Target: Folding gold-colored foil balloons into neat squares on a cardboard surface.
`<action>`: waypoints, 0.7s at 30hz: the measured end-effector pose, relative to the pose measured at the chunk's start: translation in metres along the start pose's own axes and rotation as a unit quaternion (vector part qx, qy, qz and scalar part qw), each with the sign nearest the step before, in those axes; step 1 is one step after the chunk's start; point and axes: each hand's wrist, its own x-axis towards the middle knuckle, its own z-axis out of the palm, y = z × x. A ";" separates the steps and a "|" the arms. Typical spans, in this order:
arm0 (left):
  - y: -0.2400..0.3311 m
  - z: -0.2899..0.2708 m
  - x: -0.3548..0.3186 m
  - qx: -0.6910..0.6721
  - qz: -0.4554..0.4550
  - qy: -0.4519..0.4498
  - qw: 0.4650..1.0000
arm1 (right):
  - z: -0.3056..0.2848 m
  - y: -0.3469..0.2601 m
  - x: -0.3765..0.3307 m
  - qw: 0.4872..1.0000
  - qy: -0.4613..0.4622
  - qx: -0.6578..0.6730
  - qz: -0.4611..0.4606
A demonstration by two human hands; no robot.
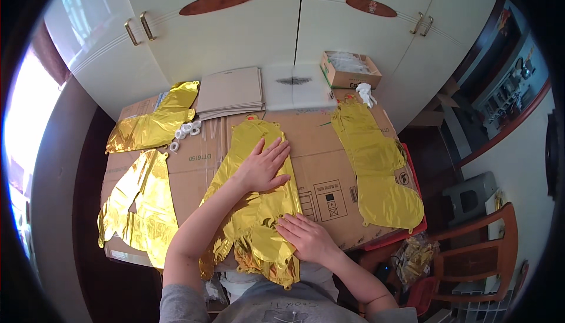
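Both hands lie flat, fingers spread, on a gold foil balloon (259,205) stretched down the middle of the cardboard worktop (329,176); neither hand has a grip on anything, both are released and pressing palm-down. The left hand (263,167) rests on the balloon's upper half, fingers pointing away from the person, and the foil's rounded top end shows just beyond its fingertips. The right hand (306,237) lies nearer the body, on the crumpled lower part of the same balloon, whose end hangs over the worktop's near edge just below that hand. To the right of both hands, well apart, another gold balloon (379,170) lies flat on the cardboard. To the left of the left hand lie two more gold foil pieces, one near (141,205) and one farther off (156,123), with a few small white rings (185,132) between the farther piece and the left hand. Beyond the left hand's fingertips sits a stack of flat cardboard sheets (231,92), and beyond that to the right an open box (350,70) with a white scrap (366,92) beside it.
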 end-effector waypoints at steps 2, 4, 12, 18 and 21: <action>0.000 0.001 -0.001 0.002 0.001 0.002 1.000 | -0.002 0.000 0.001 1.000 -0.005 -0.003 -0.003; 0.000 0.001 -0.001 0.003 -0.001 0.008 1.000 | -0.002 0.000 0.001 1.000 -0.002 -0.002 -0.002; 0.004 -0.005 0.000 -0.005 -0.009 -0.008 1.000 | -0.002 0.000 0.000 1.000 0.003 0.005 0.003; 0.003 -0.001 0.000 0.010 -0.004 0.010 1.000 | -0.001 -0.001 -0.001 1.000 0.003 0.007 0.004; 0.002 -0.003 0.000 -0.003 -0.005 -0.014 1.000 | -0.001 -0.001 -0.001 1.000 0.003 0.008 0.005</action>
